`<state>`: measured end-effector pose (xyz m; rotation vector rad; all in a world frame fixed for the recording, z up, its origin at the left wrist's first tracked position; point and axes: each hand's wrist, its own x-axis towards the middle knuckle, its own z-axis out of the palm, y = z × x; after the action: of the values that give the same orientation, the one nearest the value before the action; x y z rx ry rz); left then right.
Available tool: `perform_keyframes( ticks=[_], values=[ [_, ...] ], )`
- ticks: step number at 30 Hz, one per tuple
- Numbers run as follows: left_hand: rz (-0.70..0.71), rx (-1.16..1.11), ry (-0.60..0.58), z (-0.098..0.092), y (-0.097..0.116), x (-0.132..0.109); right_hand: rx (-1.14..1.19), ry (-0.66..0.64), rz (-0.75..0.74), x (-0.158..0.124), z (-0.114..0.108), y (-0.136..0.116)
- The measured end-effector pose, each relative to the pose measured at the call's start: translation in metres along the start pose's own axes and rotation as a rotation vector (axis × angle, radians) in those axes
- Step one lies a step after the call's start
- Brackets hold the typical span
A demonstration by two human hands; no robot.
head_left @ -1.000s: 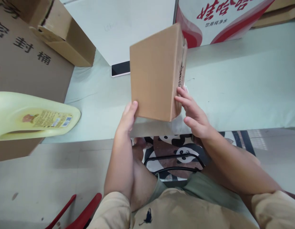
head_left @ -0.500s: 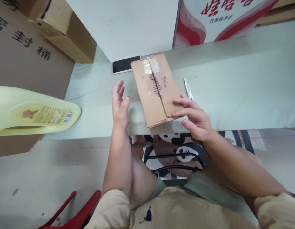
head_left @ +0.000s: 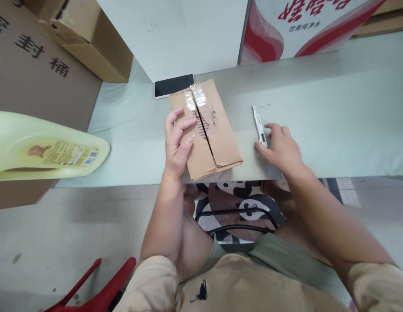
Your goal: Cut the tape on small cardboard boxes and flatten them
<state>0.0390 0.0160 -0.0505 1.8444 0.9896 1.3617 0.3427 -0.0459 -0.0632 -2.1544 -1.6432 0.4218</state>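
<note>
The knife (head_left: 259, 125) lies flat on the table (head_left: 334, 108), to the right of the box (head_left: 222, 134) and apart from it. From the right hand (head_left: 280, 148), it lies leftward and forward, with its near end in the gap between thumb and fingers. Its long axis points mostly away from the person, the far end leaning left, so it runs nearly parallel to the box's slit and long sides. The right hand is much the nearer; the box lies between the knife and the left hand (head_left: 178, 145). The right thumb and fingers stand apart around the knife's near end, not closed on it; whether the thumb touches it, I cannot tell. The left hand is also unclenched, at the box's left side, fingers and thumb laid over its top, left of the slit, fingertips pointing toward the knife's side.
</note>
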Motion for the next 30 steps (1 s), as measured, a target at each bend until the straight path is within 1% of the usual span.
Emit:
perform_keyframes(
  ticks=[2,3,6,8,10,12,14,16,19,22,25,27,30],
  values=[
    [0.008,0.009,-0.006,0.002,0.002,0.000,-0.058,-0.074,-0.013,0.003,0.001,0.004],
    [0.004,0.017,-0.010,0.003,0.003,-0.001,-0.056,-0.084,-0.017,0.004,0.001,0.004],
    [0.002,0.051,-0.047,0.011,0.012,-0.003,0.057,-0.080,0.035,0.006,-0.003,0.002],
    [0.043,0.099,-0.102,0.019,0.021,-0.005,0.243,-0.071,0.079,0.009,-0.006,0.000],
    [0.123,0.169,-0.164,0.027,0.031,-0.008,0.492,-0.015,0.087,0.012,-0.007,0.000],
    [0.208,0.237,-0.219,0.033,0.042,-0.011,0.744,0.070,0.056,0.016,-0.008,0.000],
    [0.254,0.292,-0.273,0.037,0.048,-0.012,0.968,0.136,-0.012,0.018,-0.011,-0.002],
    [0.266,0.323,-0.305,0.038,0.049,-0.011,1.160,0.155,-0.105,0.017,-0.018,-0.006],
    [0.237,0.297,-0.271,0.036,0.036,-0.007,1.327,0.155,-0.241,0.010,-0.031,-0.015],
    [0.163,0.212,-0.206,0.035,0.014,0.001,1.320,0.183,-0.310,0.004,-0.040,-0.025],
    [0.130,0.152,-0.177,0.036,-0.003,0.011,1.178,0.242,-0.331,-0.001,-0.041,-0.030],
    [0.118,0.109,-0.175,0.040,-0.007,0.015,1.104,0.289,-0.337,-0.004,-0.041,-0.032],
    [0.124,0.056,-0.176,0.047,-0.002,0.011,1.095,0.400,-0.336,-0.008,-0.046,-0.034]
  ],
)
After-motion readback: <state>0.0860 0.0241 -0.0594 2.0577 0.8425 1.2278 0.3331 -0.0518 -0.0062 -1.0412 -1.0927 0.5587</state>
